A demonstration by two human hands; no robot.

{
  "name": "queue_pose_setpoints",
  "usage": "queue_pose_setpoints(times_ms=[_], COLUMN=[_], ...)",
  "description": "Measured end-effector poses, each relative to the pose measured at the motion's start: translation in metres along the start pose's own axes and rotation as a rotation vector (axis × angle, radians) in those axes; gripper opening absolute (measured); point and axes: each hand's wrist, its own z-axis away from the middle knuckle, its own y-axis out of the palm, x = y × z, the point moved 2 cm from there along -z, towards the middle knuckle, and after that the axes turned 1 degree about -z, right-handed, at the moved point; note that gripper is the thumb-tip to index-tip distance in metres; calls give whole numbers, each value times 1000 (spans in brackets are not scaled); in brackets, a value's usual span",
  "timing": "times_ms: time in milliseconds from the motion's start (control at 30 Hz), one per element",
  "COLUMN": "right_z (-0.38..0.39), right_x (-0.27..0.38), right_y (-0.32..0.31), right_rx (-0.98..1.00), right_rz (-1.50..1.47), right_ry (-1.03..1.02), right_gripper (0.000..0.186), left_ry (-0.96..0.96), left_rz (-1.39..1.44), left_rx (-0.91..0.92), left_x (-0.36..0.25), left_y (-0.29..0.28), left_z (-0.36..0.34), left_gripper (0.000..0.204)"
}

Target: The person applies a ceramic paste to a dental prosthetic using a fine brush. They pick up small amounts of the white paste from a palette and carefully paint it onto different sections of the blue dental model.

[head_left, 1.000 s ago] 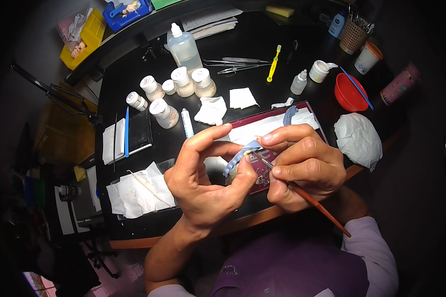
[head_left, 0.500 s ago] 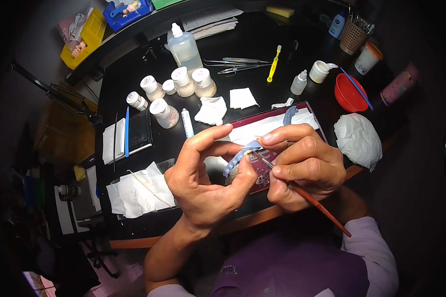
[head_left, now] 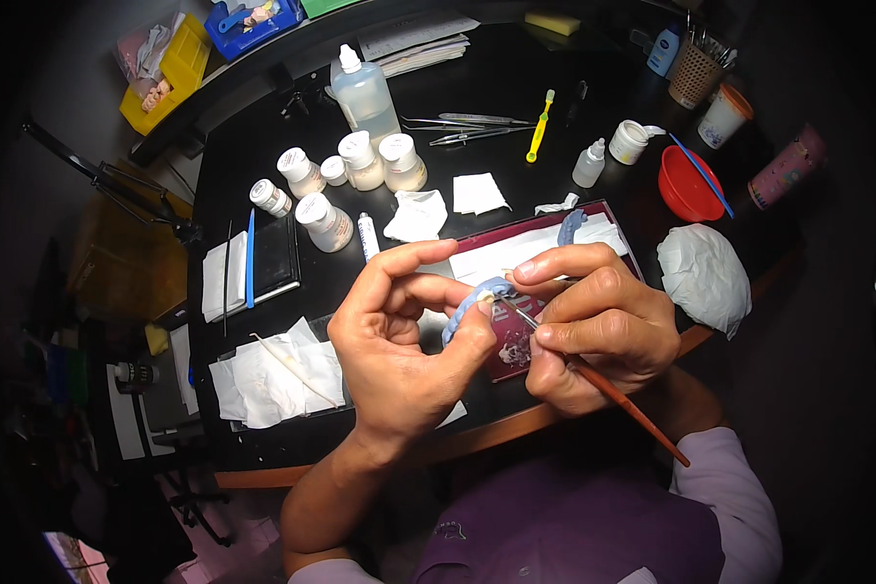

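Note:
Between its thumb and fingers my left hand grips a curved grey-blue dental silicone mould with tooth-like bumps. A small cream-coloured piece shows at the mould beside my thumb tip. My right hand is closed around a thin brush with a brown handle, pencil-fashion. The metal part of the brush points at the mould close to the cream piece; its very tip is too small to make out. A similar grey-blue silicone piece lies on white tissue beyond my hands.
Several white-capped jars and a large clear bottle stand at the back left. Folded tissues with a thin tool lie left of my wrist. On the right are a red bowl and a white crumpled bundle.
My left hand has turned the mould slightly, so its curve faces differently, and the left thumb has shifted a little. My right hand and the brush have hardly moved.

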Motion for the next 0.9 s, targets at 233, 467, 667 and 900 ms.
queue_pose_setpoints(times_ms=[233, 467, 667, 900], right_z=[1, 1, 0, -2], right_x=[0, -2, -1, 2], right_y=[0, -1, 0, 2], right_rx=[14, 52, 56, 8], right_rz=[10, 35, 38, 26], right_ry=[11, -3, 1, 23], right_gripper=[20, 20, 20, 21], left_ry=[-97, 35, 115, 113], left_rz=[82, -21, -78, -80], left_rx=[14, 13, 7, 7], left_x=[0, 4, 5, 3], left_y=[-1, 0, 1, 1], left_z=[-1, -1, 0, 1], left_gripper=[47, 45, 43, 42])
